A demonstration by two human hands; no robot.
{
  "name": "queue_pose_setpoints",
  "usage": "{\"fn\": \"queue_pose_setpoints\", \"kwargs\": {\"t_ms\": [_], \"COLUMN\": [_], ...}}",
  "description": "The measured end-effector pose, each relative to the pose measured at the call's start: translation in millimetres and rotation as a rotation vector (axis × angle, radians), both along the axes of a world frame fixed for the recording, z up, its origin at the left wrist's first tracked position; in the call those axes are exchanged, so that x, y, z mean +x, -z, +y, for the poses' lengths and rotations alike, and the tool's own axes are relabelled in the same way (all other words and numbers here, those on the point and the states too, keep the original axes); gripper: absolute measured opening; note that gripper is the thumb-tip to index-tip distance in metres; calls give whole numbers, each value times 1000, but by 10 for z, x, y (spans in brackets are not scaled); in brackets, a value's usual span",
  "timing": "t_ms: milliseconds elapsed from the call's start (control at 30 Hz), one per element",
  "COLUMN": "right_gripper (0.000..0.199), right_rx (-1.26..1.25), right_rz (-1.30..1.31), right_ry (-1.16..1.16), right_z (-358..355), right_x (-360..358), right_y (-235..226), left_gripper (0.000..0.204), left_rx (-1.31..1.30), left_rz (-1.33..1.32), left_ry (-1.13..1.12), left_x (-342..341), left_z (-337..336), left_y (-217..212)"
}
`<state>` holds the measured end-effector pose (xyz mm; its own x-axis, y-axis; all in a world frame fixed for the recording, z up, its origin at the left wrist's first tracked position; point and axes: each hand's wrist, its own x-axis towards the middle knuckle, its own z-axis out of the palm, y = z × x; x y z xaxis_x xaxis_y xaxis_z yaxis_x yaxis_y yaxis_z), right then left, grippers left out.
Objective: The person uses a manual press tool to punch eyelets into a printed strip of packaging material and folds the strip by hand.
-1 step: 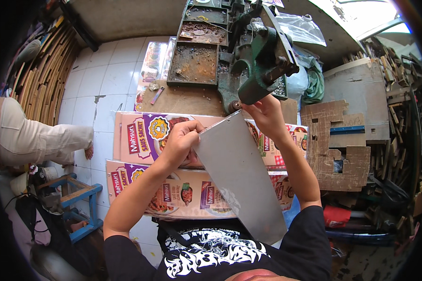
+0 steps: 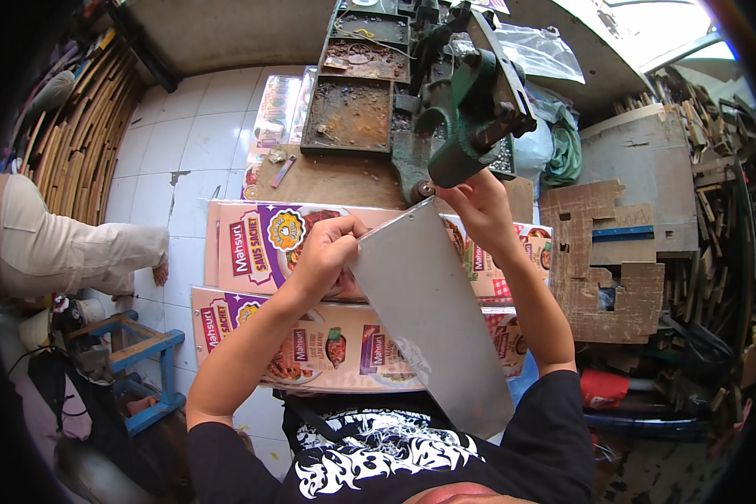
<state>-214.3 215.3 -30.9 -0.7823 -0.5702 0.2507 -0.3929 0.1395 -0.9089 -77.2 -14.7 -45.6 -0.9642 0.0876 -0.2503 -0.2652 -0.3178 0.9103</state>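
A workshop, with green press, parts tray, stacked wooden strips.

You have two bare hands, one left hand and one right hand, and one flat grey rectangular panel. Before you, count one green metal press-like machine and at least two glossy peach boards printed with food pictures. Around you are one blue wooden stool, one slim pink stick-shaped item, one other person in beige trousers, and brown wooden strips too many to count.
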Motion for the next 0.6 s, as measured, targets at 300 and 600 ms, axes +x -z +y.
{"fn": "queue_pose_setpoints", "kwargs": {"t_ms": [300,600], "right_gripper": [49,50], "right_rx": [155,345], "right_rz": [-561,19], "right_ry": [21,269], "right_z": [915,808], "right_x": [1115,1648], "right_y": [-269,-165], "left_gripper": [19,15], "left_rx": [-7,-31], "left_rz": [-31,-36], "left_ry": [9,19], "left_x": [1,-19], "left_z": [-21,-4], "left_y": [9,69]}}
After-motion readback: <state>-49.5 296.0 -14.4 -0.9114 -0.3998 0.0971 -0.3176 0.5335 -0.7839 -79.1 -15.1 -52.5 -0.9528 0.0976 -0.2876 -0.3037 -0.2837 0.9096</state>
